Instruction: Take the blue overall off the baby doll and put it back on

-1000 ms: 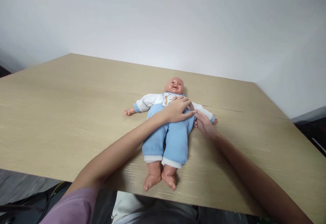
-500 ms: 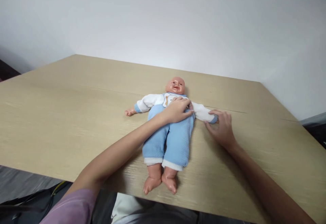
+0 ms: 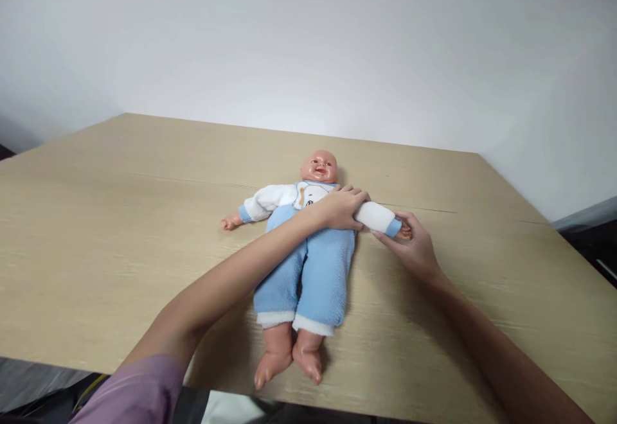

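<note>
A baby doll (image 3: 324,266) lies on its back with its head away from me, dressed in a white top and blue trousers with white cuffs. My left hand (image 3: 344,207) reaches across its chest, fingers wrapped round the upper part of the doll's arm on the right side. Farther out, my right hand (image 3: 413,241) grips the same arm near the blue cuff (image 3: 394,227), thumb below and fingers above, around the doll's small hand. The white sleeve (image 3: 375,216) shows between my hands. The doll's other arm (image 3: 265,202) stretches out to the left, untouched.
The doll rests on a wooden table (image 3: 120,244), its feet close to the near edge. A pale wall (image 3: 308,45) stands behind the table. Dark objects (image 3: 590,241) sit past the right edge, and a dark item with a yellow strip lies below at the left.
My left hand has shifted from the chest onto the doll's upper arm. My right hand has closed round the forearm, which is now turned and slightly raised. The view has shifted slightly.
</note>
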The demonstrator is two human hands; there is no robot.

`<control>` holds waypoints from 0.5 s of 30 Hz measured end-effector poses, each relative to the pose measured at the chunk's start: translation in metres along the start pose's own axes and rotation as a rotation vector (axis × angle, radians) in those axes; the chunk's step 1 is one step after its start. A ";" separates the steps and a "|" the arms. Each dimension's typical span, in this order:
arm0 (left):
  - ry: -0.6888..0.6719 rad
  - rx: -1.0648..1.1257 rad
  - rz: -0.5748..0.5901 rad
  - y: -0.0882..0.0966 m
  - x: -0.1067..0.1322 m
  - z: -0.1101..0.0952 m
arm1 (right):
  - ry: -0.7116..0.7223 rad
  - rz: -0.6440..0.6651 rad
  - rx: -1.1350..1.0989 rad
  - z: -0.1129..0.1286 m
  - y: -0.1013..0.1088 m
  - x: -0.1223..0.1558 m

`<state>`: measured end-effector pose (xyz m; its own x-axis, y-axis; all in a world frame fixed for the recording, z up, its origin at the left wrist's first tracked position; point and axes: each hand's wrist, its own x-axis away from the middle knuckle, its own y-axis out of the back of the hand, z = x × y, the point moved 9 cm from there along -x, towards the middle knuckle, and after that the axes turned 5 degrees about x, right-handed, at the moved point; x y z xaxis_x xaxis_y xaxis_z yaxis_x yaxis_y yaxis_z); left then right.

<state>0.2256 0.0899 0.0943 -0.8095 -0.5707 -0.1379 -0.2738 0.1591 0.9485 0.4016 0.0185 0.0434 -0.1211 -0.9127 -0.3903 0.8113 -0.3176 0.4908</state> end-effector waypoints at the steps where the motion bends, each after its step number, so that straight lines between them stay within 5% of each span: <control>1: 0.002 -0.002 -0.017 0.000 0.001 0.000 | -0.019 -0.016 -0.038 0.003 0.000 0.002; 8: -0.024 0.117 -0.186 0.006 0.007 0.010 | -0.165 0.026 -0.345 -0.016 -0.021 0.010; 11: 0.006 0.287 -0.319 0.016 0.011 0.022 | -0.140 0.097 -0.221 -0.022 -0.030 0.013; 15: 0.028 0.626 -0.475 0.029 0.023 0.035 | 0.063 0.243 0.049 0.000 -0.050 0.016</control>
<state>0.1808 0.1100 0.1085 -0.5212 -0.7103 -0.4731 -0.8358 0.3128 0.4512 0.3594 0.0197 0.0123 0.1116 -0.9464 -0.3031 0.7832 -0.1040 0.6130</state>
